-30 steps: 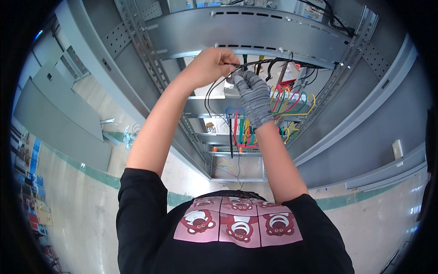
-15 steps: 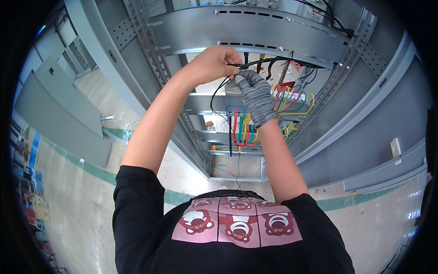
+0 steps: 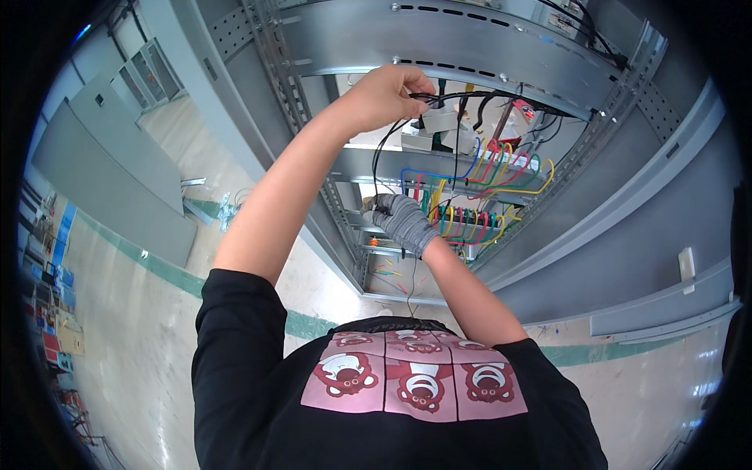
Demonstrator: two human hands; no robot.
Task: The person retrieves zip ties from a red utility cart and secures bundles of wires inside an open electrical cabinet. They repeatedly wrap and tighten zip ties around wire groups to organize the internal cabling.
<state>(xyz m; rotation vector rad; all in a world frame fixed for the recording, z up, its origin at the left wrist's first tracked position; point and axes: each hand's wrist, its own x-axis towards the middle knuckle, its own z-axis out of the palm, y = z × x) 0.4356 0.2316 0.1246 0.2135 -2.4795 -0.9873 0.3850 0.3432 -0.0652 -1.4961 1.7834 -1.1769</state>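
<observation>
My bare left hand (image 3: 394, 98) pinches a bundle of thin black cables (image 3: 446, 96) just below the wide metal crossbar (image 3: 446, 43). From that grip the cables run right along the bar, and a loop hangs down to the left. Lower down, my right hand (image 3: 398, 222), in a grey knit glove, is closed around the hanging black cable (image 3: 377, 160). Its fingertips are partly hidden by the cable and the glove. Behind and to the right of the glove, red, yellow, green and blue wires (image 3: 489, 172) loop between rows of terminals.
A grey cabinet frame with perforated uprights (image 3: 638, 78) surrounds the work. Cabinet panels stand left and right, one being a grey door panel (image 3: 627, 204). Wire scraps (image 3: 388, 270) lie in the cabinet's base. A green stripe (image 3: 168, 270) crosses the floor.
My right hand has left the spot beside my left hand and moved down and left along the hanging cable. My left hand keeps its pinch. The view has shifted slightly.
</observation>
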